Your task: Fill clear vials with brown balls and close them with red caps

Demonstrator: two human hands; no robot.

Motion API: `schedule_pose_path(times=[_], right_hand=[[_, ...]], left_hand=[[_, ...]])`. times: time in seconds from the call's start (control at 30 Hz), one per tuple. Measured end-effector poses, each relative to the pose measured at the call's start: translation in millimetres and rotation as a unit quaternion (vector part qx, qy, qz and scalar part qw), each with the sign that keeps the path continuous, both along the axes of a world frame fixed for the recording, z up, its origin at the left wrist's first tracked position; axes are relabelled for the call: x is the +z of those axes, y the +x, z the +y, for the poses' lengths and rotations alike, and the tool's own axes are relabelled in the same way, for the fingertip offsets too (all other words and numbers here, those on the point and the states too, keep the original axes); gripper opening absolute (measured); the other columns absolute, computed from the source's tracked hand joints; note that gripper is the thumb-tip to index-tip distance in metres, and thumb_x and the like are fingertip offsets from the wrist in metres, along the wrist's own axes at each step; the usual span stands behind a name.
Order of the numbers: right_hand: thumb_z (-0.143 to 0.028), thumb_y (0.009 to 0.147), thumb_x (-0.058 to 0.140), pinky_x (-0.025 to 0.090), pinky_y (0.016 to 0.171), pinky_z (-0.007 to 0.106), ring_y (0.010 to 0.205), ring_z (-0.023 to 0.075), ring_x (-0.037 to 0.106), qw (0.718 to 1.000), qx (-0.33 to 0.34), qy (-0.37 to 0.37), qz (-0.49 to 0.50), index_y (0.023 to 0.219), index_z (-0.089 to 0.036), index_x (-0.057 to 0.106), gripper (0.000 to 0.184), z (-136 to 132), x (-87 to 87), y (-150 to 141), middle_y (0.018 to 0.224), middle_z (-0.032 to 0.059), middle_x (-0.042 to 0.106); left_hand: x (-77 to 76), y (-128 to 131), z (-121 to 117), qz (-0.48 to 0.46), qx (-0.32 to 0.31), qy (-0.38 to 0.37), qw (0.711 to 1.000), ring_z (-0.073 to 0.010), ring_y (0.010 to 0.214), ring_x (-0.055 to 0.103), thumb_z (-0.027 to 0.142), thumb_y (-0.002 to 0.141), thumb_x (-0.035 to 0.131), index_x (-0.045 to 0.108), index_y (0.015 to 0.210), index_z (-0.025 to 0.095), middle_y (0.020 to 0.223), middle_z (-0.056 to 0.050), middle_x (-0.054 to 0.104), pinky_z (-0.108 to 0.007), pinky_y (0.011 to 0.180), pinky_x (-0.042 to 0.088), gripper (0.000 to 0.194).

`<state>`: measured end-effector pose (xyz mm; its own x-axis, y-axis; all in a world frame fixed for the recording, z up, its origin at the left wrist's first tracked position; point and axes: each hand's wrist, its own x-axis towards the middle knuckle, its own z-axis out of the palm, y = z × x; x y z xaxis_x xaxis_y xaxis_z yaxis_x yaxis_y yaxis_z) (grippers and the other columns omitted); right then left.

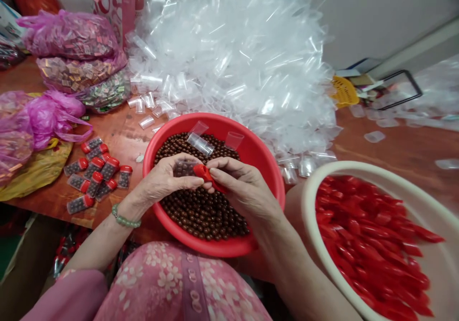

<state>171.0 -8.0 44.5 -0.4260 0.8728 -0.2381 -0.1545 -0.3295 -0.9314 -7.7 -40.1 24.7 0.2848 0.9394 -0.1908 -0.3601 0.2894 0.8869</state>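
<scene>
The person's left hand (159, 183) has its fingers closed lightly round a clear cup (184, 168) full of dark balls, tipped on its side above the red basin (279, 187). The fingers of the right hand (251, 189) pinch a red cap (201, 170) right at the cup's mouth; I can't tell from here whether it is fully seated.

To do this well, I'd keep the cup steady and the mouth a touch raised, line the cap up square, then press evenly round the rim. Squeezing the thin wall could warp the mouth and spill balls, though the basin below should catch most.

That basin holds a broad bed of brown balls (211, 215), with a few empty cups (201, 144) lying on top. The cream tub (310, 201) beside it is heaped with red pieces (373, 249). Capped cups (95, 182) lie in a loose cluster on the tabletop (118, 129), near purple bags (73, 36) of small packets.
</scene>
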Motion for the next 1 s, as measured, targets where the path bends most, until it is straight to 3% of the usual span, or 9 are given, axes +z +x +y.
schedule_pose_path(times=[0.2, 0.37, 0.47, 0.6, 0.73, 0.87, 1.0], right_hand=[[-0.035, 0.071, 0.082, 0.053, 0.047, 0.017, 0.053, 0.0081, 0.062, 1.000, 0.000, -0.010, -0.022, 0.081, -0.018, 0.070, 0.023, -3.8, -5.4, -5.1, 0.064, -0.0020, 0.068], [-0.028, 0.062, 0.088, 0.060, 0.063, 0.020, 0.073, 0.0119, 0.070, 0.999, -0.036, 0.011, -0.021, 0.091, -0.022, 0.070, 0.034, -12.7, -0.2, 6.0, 0.086, -0.0004, 0.071], [-0.026, 0.063, 0.087, 0.060, 0.068, 0.021, 0.073, 0.0115, 0.071, 0.995, -0.080, 0.035, -0.044, 0.088, -0.023, 0.070, 0.031, -17.8, -0.2, 11.6, 0.089, -0.0006, 0.073], [-0.028, 0.064, 0.086, 0.059, 0.063, 0.022, 0.061, 0.0101, 0.068, 0.987, -0.147, 0.044, -0.049, 0.088, -0.024, 0.070, 0.029, -16.9, -0.8, 8.5, 0.083, -0.0007, 0.075], [-0.030, 0.062, 0.087, 0.056, 0.062, 0.024, 0.060, 0.0110, 0.066, 0.987, -0.147, 0.060, -0.029, 0.083, -0.025, 0.069, 0.027, -8.8, -0.3, 1.9, 0.078, -0.0007, 0.076], [-0.045, 0.068, 0.082, 0.054, 0.060, 0.027, 0.061, 0.0133, 0.064, 0.986, -0.141, 0.088, -0.022, 0.079, -0.025, 0.071, 0.026, -3.2, -6.4, 1.5, 0.071, -0.0001, 0.072], [-0.045, 0.083, 0.069, 0.055, 0.068, 0.031, 0.067, 0.0142, 0.064, 0.973, -0.123, 0.140, -0.134, 0.100, -0.026, 0.074, 0.026, -5.6, -10.8, 3.9, 0.078, 0.0003, 0.071]], left_hand=[[6.1, 1.2, 1.1, 0.047, 0.042, 0.005, 0.998, -0.0077, 0.070, 0.059, 0.028, 0.071, 0.080, 0.064, 0.092, 0.015, 0.078, 0.002, 0.064, -0.022, 0.070, 0.045, 0.029], [6.9, 1.8, 2.4, 0.064, 0.092, 0.012, 0.994, -0.0072, 0.066, 0.056, 0.030, 0.071, 0.079, 0.063, 0.085, 0.013, 0.075, 0.002, 0.061, -0.021, 0.065, 0.043, 0.027], [7.2, 2.1, 2.0, 0.064, 0.088, 0.009, 0.994, -0.0073, 0.065, 0.056, 0.031, 0.073, 0.078, 0.062, 0.085, 0.013, 0.072, 0.002, 0.061, -0.021, 0.064, 0.042, 0.027], [8.7, 2.6, 1.5, 0.070, 0.079, 0.012, 0.994, -0.0080, 0.064, 0.057, 0.031, 0.072, 0.077, 0.062, 0.084, 0.013, 0.070, 0.002, 0.062, -0.022, 0.065, 0.042, 0.026], [8.9, 3.1, 1.6, 0.055, 0.067, 0.006, 0.996, -0.0090, 0.064, 0.059, 0.032, 0.072, 0.077, 0.061, 0.084, 0.013, 0.070, 0.001, 0.064, -0.023, 0.065, 0.043, 0.028], [8.4, 3.8, 1.9, 0.043, 0.064, -0.004, 0.997, -0.0092, 0.065, 0.059, 0.031, 0.072, 0.077, 0.060, 0.084, 0.013, 0.070, 0.001, 0.063, -0.023, 0.066, 0.044, 0.027], [8.6, 4.5, 3.5, 0.067, 0.089, -0.006, 0.994, -0.0070, 0.067, 0.054, 0.021, 0.068, 0.077, 0.062, 0.082, 0.013, 0.074, 0.003, 0.059, -0.022, 0.068, 0.042, 0.022]])
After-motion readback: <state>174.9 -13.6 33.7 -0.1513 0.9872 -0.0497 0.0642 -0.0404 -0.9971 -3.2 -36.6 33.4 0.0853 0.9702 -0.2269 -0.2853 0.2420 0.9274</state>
